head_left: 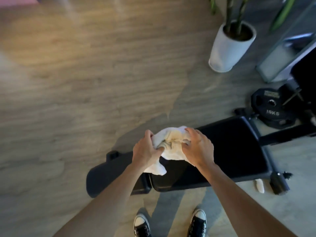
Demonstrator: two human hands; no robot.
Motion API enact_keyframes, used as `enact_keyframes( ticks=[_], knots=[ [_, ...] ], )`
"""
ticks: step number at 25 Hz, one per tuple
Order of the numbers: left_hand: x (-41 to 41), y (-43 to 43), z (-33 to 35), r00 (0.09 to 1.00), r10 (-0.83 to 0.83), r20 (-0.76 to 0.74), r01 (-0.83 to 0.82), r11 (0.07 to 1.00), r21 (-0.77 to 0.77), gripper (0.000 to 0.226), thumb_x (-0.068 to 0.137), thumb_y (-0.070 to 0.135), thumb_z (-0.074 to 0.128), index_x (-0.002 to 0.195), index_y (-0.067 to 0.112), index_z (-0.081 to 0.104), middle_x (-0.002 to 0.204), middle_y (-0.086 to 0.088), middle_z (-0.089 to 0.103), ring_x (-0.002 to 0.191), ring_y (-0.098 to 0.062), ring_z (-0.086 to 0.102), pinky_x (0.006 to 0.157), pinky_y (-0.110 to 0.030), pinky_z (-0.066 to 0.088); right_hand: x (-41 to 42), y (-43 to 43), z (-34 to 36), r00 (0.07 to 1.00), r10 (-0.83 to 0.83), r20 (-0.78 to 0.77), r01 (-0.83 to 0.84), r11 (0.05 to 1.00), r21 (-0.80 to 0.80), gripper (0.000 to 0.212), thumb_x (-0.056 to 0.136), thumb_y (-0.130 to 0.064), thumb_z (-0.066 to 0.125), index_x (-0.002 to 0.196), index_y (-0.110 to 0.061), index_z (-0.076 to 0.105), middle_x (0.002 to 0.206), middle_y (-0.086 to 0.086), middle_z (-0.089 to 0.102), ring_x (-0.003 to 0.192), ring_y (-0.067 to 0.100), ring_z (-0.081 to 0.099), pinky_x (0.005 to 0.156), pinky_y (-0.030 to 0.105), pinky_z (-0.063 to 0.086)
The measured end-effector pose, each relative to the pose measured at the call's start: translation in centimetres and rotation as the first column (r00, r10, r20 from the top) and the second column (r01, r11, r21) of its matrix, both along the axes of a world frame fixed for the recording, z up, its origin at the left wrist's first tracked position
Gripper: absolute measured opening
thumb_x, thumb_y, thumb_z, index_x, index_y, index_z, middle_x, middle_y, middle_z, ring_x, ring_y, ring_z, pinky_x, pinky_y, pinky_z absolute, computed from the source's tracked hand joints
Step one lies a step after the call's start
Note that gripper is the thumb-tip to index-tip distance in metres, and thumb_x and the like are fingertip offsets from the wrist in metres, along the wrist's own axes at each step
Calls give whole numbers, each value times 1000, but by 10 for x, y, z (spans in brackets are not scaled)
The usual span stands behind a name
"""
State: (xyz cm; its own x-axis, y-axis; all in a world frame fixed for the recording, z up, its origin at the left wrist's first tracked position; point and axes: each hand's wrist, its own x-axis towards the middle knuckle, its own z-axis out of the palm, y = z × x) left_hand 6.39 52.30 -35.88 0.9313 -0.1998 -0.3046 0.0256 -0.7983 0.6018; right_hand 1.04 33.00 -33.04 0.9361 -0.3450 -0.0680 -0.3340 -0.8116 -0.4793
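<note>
The white cloth (172, 146) is bunched and creased, with a yellowish stain near its middle and one corner hanging down. The left hand (147, 148) and right hand (196, 147) both grip it with curled fingers, above the black bench (230, 151).

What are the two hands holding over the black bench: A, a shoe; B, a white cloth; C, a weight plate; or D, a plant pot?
B: the left hand and the right hand both clutch a bunched white cloth above the black bench.
</note>
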Motion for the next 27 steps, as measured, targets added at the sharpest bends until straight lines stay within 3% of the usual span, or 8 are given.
enact_keyframes(
  ticks=[6, 10, 13, 19, 21, 24, 27],
  knots=[
    [36, -36, 168, 971, -213, 110, 217, 976, -27, 42, 71, 45, 72, 99, 29, 44, 83, 13, 60, 78, -22, 62, 65, -32, 42, -10, -23, 158, 967, -251, 40, 250, 968, 19, 37, 81, -27, 65, 119, -25, 66, 99, 2, 74, 89, 32, 67, 68, 35, 44],
    [46, -82, 268, 913, -344, 220, 359, 933, -31, 44, 72, 48, 74, 97, 24, 46, 83, 8, 64, 79, -28, 66, 63, -33, 42, -23, -48, 254, 892, -434, 123, 430, 901, 62, 32, 80, -27, 65, 112, -23, 68, 85, -1, 65, 78, 28, 59, 67, 33, 40],
    [47, -119, 331, 856, -418, 304, 454, 889, -56, 44, 73, 47, 75, 96, 21, 49, 77, 8, 63, 76, -29, 66, 61, -34, 43, -33, -72, 314, 830, -522, 198, 519, 852, 70, 32, 81, -29, 65, 113, -24, 68, 95, 6, 70, 89, 34, 66, 70, 34, 40],
    [22, -203, 423, 709, -525, 471, 605, 796, -24, 52, 76, 47, 79, 106, 13, 52, 94, -5, 70, 84, -30, 68, 71, -42, 55, -77, -129, 403, 712, -649, 268, 646, 755, 113, 16, 75, -22, 60, 90, -22, 65, 74, -4, 58, 74, 30, 59, 61, 35, 42],
    [8, -240, 447, 650, -556, 518, 660, 751, -23, 52, 77, 47, 77, 107, 13, 53, 95, -6, 71, 86, -31, 69, 76, -46, 57, -99, -156, 424, 663, -685, 301, 687, 717, 120, 17, 75, -22, 60, 91, -22, 66, 75, -4, 60, 74, 30, 57, 62, 35, 41],
    [-12, -301, 476, 559, -604, 567, 722, 691, 25, 47, 79, 49, 74, 102, 17, 49, 93, -1, 68, 84, -29, 66, 70, -38, 48, -130, -201, 450, 578, -733, 359, 753, 649, 111, 28, 76, -24, 61, 102, -21, 70, 94, 8, 71, 85, 37, 64, 67, 35, 41],
    [-41, -371, 505, 484, -637, 599, 763, 643, 67, 44, 78, 50, 71, 101, 22, 46, 91, 3, 62, 87, -30, 66, 67, -33, 37, -169, -253, 479, 492, -768, 410, 802, 583, 130, 24, 70, -27, 56, 89, -19, 68, 86, 6, 70, 84, 38, 66, 66, 35, 43]
  ],
)
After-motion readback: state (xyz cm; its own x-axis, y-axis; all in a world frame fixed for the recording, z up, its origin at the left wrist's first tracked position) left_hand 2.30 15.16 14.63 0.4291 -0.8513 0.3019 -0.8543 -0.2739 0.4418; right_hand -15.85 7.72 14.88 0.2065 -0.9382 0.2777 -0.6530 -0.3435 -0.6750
